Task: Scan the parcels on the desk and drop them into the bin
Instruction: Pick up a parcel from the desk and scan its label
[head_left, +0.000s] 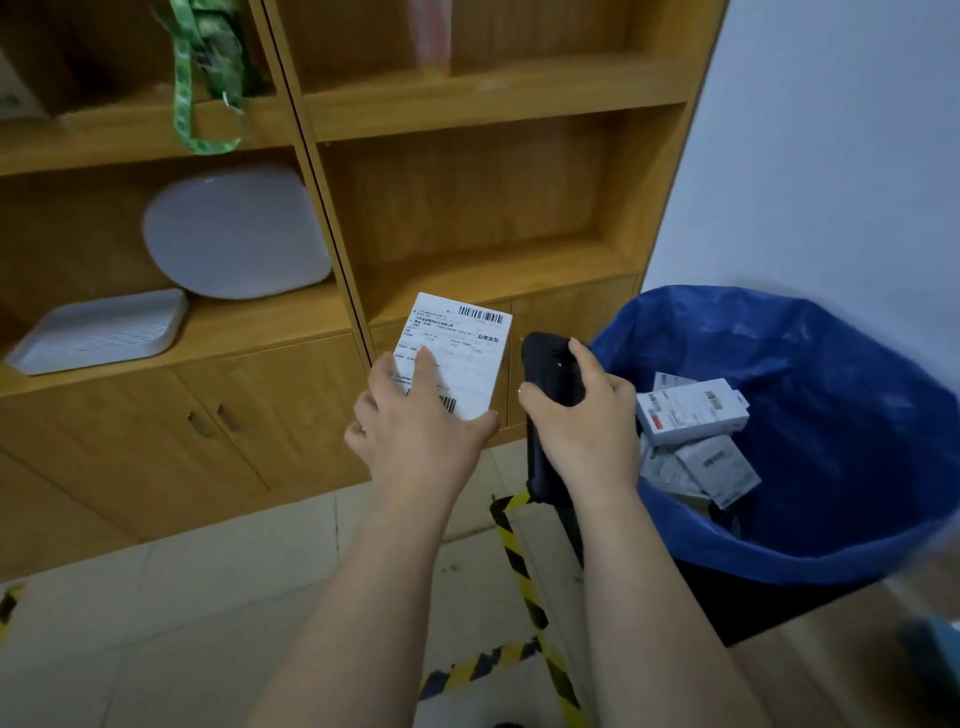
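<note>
Your left hand (415, 421) grips the parcel (457, 353) by its lower end, thumb laid across the label face and fingers curled behind. It stands nearly upright in front of you, just left of your right hand (582, 415), label side toward you. Your right hand is wrapped around the scanner (540, 374), a black handheld unit with a matte casing, its head close beside the parcel's right edge.

The parcel looks flat, thin and light, probably a small packet under a white paper label with one barcode at the top and another near your thumb. It should feel fairly stiff across the label but could bend if squeezed. Hold it by the lower corner as you do now, so the top barcode stays uncovered; your thumb sits close to the lower code. The label surface looks smooth, so a pinch with the thumb opposing the fingers seems wiser than a loose grip.

The bin (857, 525), just right of your right hand, is lined with a glossy blue plastic bag and already holds several small white boxes (691, 410) and packets. The parcel seems light enough to release from above the rim.
</note>
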